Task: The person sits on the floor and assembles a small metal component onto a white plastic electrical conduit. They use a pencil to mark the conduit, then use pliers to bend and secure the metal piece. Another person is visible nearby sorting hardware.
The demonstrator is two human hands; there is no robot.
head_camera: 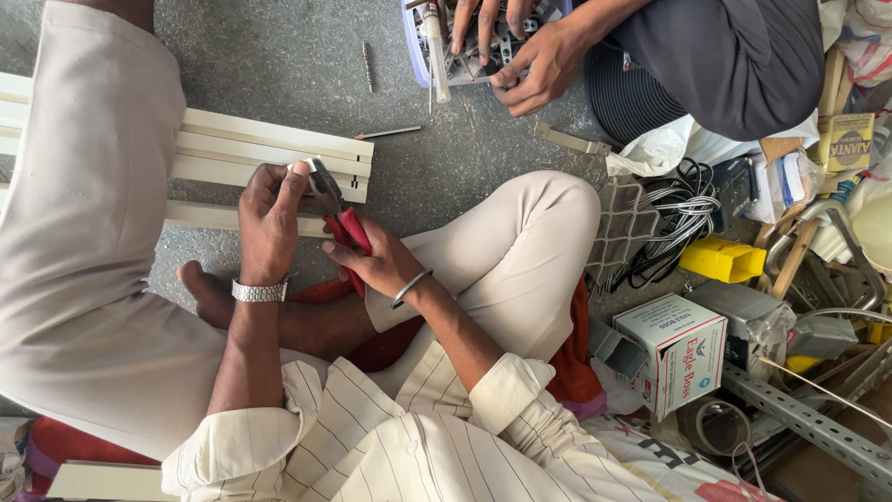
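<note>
Grey speckled floor (279,56). Coil of black-and-white cable (683,209) beside yellow plastic block (720,258). White cardboard box with red print (683,349) near perforated grey metal angle bar (808,423). Loose drill bit (368,67) lying flat.

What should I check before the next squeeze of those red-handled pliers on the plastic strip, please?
1. Right hand wrapped around pliers handles: ok.
2. Left hand pinching the strip end at the pliers' tip: ok.
3. Left fingertips clear of the pliers' tip: not ok, they sit right beside it.
4. Pliers actually biting the strip: cannot tell, fingers hide it.
5. Other person's hands away, at the tray: ok.
</note>
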